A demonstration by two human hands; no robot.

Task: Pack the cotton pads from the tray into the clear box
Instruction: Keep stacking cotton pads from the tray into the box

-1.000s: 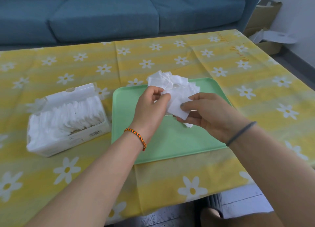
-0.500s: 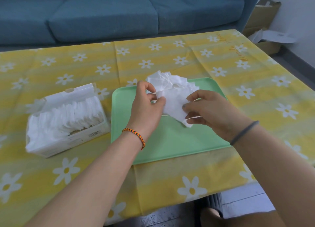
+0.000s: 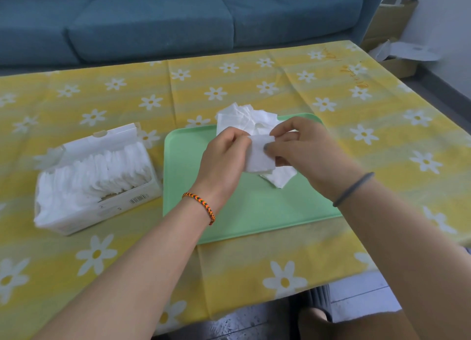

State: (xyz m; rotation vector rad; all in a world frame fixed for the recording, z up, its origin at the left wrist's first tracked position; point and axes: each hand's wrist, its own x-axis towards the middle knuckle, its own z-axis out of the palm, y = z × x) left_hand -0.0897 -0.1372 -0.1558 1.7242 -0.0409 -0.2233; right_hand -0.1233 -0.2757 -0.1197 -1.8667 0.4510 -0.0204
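Both hands meet over a green tray (image 3: 244, 212), pinching a square white pad (image 3: 258, 158) between them: the left hand (image 3: 224, 161) grips its left edge with curled fingers, the right hand (image 3: 305, 151) holds its right edge between thumb and fingertips. How many pads sit in that pinch is hard to make out; at least one more edge shows beneath. The hands hide the middle of the loose pile (image 3: 244, 119) that lies at the tray's far edge, and a few pads poke out below the right hand. To the left of the tray, apart from it, stands the box (image 3: 107, 207), lid tipped back, packed with a row of upright pads; its clear walls are hard to tell from the white fill. All rest on a yellow daisy-print cloth (image 3: 254, 263). A blue sofa (image 3: 165, 15) is cut off at the top.
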